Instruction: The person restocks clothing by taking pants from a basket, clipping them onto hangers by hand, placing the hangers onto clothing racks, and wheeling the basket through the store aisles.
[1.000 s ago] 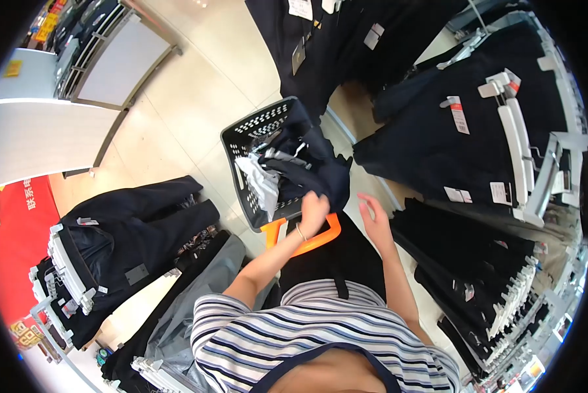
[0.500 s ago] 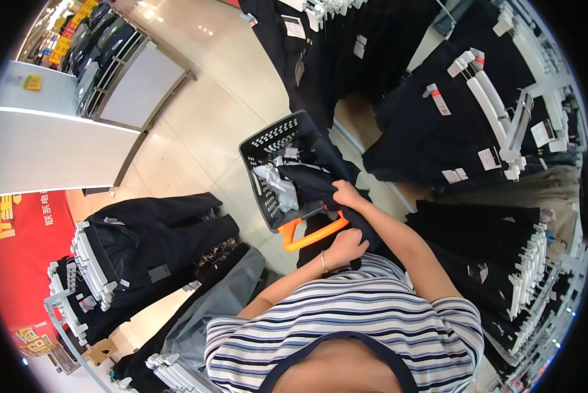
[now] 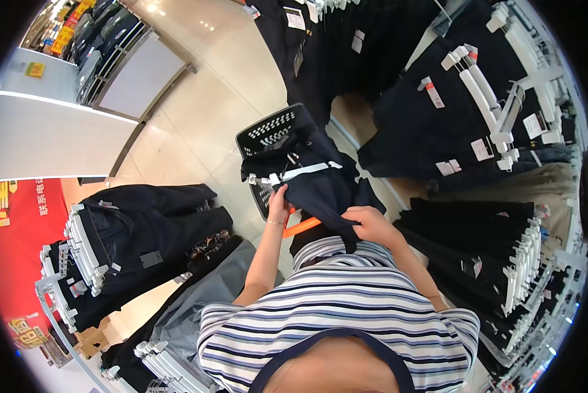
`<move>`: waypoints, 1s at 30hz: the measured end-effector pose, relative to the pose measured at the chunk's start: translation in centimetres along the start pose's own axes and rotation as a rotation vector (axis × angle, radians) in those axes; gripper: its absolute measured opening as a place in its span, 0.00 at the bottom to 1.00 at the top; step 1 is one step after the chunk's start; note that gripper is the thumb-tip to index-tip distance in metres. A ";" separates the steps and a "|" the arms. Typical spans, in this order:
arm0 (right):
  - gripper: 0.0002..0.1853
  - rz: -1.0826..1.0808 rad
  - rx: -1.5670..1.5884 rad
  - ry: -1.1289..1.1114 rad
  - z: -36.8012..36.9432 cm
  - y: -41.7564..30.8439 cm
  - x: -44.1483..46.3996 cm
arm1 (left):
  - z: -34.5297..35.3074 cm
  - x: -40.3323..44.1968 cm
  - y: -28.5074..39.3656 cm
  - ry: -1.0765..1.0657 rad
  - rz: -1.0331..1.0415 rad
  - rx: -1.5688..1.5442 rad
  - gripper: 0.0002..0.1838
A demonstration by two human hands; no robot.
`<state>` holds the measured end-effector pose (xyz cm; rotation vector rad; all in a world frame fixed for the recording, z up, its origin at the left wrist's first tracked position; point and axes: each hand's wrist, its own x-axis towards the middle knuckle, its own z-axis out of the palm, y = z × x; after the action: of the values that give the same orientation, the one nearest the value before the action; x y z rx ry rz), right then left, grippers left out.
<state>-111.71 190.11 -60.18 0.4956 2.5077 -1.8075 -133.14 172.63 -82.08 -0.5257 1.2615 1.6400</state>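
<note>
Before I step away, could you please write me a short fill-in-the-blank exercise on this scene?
1. The handle of the black basket is coloured ______.
2. The bracelet circles the person's ______ wrist.
3. The right hand grips a dark garment, and the hanger lying over the dark cloth is coloured ______.
4. The person's shirt is patterned with ______.

Missing words: orange; left; white; stripes.
</note>
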 end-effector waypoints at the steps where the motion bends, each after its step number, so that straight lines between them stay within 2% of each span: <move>1: 0.15 0.002 -0.025 0.002 -0.4 -0.4 -0.4 | 0.6 -0.3 0.4 0.025 0.066 0.130 0.14; 2: 0.15 0.002 -0.052 0.006 -0.7 -0.4 -0.7 | 1.7 -0.1 0.0 0.113 0.157 0.050 0.14; 3: 0.15 -0.028 -0.013 0.079 -0.9 0.6 -1.1 | 2.7 -0.6 0.1 0.103 0.218 0.062 0.13; 6: 0.18 0.126 0.084 0.008 -2.9 2.5 -2.5 | 6.4 -2.9 0.6 0.073 0.427 0.102 0.09; 7: 0.20 0.241 0.044 -0.137 -3.5 3.9 -3.0 | 7.5 -3.8 0.5 0.071 0.494 0.156 0.09; 10: 0.30 0.152 -0.309 -0.085 -2.8 4.8 -3.2 | 11.7 -8.1 0.4 0.044 0.616 0.260 0.08; 11: 0.40 0.106 -0.068 -0.017 -2.0 5.9 -2.0 | 12.6 -9.1 0.0 0.047 0.666 0.364 0.08; 12: 0.40 0.138 0.116 0.077 -1.1 4.9 -1.0 | 13.4 -9.8 -0.6 0.050 0.715 0.468 0.09; 14: 0.40 0.198 0.480 0.267 1.1 2.3 1.6 | 14.7 -11.2 -3.0 -0.079 0.812 0.532 0.11; 16: 0.41 0.326 0.107 0.514 3.1 3.2 4.0 | 14.7 -12.7 -4.7 -0.143 0.959 0.784 0.14; 17: 0.37 0.299 -0.118 0.777 4.0 3.4 4.7 | 15.1 -13.3 -4.4 -0.178 0.931 0.771 0.15; 20: 0.30 0.468 -0.063 0.729 1.9 1.5 4.4 | 15.0 -13.7 -4.5 -0.249 0.942 0.795 0.19; 21: 0.27 0.434 -0.076 0.727 1.0 0.5 4.1 | 15.4 -14.0 -4.2 -0.267 0.965 0.807 0.20; 24: 0.24 0.333 -0.006 0.832 -0.4 0.6 3.1 | 16.5 -16.0 -3.3 -0.319 0.776 0.610 0.28; 25: 0.23 0.342 0.035 0.850 -1.1 -0.1 2.7 | 17.2 -16.5 -3.0 -0.379 0.709 0.368 0.32; 26: 0.22 0.308 0.038 0.889 -1.4 -0.5 2.4 | 17.8 -17.1 -2.5 -0.363 0.522 0.132 0.28; 28: 0.21 0.248 0.116 0.887 -2.1 -2.0 1.8 | 17.1 -16.6 -1.4 -0.403 0.226 0.123 0.27; 29: 0.21 0.251 0.151 0.872 -2.4 -2.9 1.5 | 17.4 -17.0 -1.6 -0.390 0.254 0.218 0.24; 30: 0.21 0.213 0.174 0.871 -2.6 -3.6 1.1 | 17.8 -17.2 -0.9 -0.425 0.108 0.108 0.24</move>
<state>-113.28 191.73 -56.20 1.8160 2.5497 -2.0131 -121.00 181.39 -62.33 -0.0356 1.0642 1.6519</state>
